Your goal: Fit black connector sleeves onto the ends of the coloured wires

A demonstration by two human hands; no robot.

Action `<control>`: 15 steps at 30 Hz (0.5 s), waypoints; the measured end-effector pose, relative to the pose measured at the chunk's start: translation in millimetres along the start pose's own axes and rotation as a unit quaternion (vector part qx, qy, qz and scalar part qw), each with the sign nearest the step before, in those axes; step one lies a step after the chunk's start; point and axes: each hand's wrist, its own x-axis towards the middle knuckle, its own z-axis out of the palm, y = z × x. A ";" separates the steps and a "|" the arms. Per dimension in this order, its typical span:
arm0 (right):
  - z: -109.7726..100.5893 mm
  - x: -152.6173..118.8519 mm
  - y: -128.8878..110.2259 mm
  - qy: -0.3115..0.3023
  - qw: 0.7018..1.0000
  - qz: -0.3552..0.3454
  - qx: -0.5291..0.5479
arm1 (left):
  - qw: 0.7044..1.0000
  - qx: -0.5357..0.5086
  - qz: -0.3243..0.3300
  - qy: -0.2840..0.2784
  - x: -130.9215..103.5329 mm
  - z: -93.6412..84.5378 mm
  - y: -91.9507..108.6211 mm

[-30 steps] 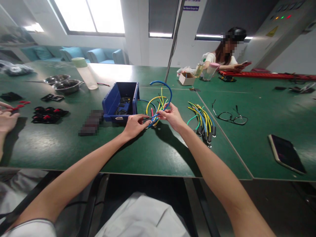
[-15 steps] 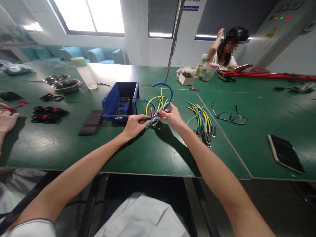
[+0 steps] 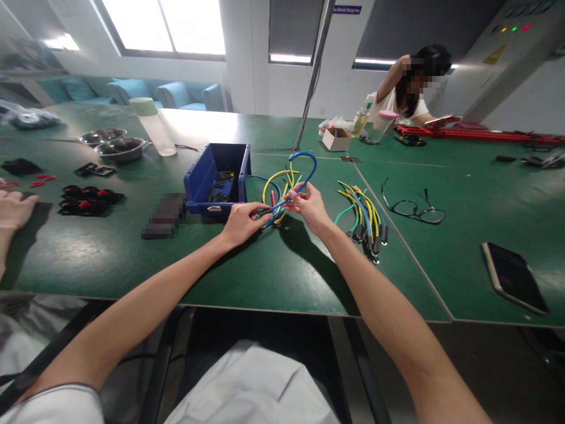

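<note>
A thick blue cable (image 3: 311,160) curls up in a hook above my hands. My left hand (image 3: 241,225) pinches its black-sleeved end between thumb and fingers. Further along the same cable, my right hand (image 3: 310,207) is closed around the blue part. Behind and under my fingers lies a loose group of yellow, blue and green wires (image 3: 276,176), partly hidden. To the right of my right hand rests a bundle of yellow, blue and green wires (image 3: 367,215) with black sleeves and metal ring ends. Left of the loose group stands a blue bin (image 3: 194,187) with small black parts inside.
On the green table (image 3: 282,282) lie eyeglasses (image 3: 417,212) and a phone (image 3: 514,277) to the right. Left are black-and-red parts (image 3: 88,200), metal bowls (image 3: 119,150) and a bottle (image 3: 154,129). A co-worker's hand (image 3: 17,209) rests far left; another person sits across.
The hooked end of the blue cable has swung to the right. Both my hands keep hold of the cable in nearly the same place. The view has shifted slightly.
</note>
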 end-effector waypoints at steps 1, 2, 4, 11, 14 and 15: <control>0.1 0.3 0.2 0.005 1.000 -0.003 -0.003 | 1.000 0.002 0.006 -0.001 -0.2 0.0 0.8; 0.0 0.7 0.2 0.009 1.000 -0.007 -0.006 | 1.000 0.004 0.014 -0.002 -0.4 0.0 1.8; -1.0 1.6 -0.8 0.023 1.000 -0.012 -0.017 | 0.999 0.007 0.033 0.003 -0.9 -0.9 4.5; -11.4 5.1 -7.6 0.079 0.993 -0.034 -0.077 | 0.974 0.065 0.100 0.193 4.9 -22.8 3.2; -17.9 7.4 -11.2 0.103 0.989 -0.035 -0.100 | 0.953 0.131 0.065 0.264 19.3 -41.7 -10.8; -20.9 8.3 -13.3 0.110 0.987 -0.041 -0.107 | 0.950 0.156 0.041 0.269 25.7 -48.1 -16.6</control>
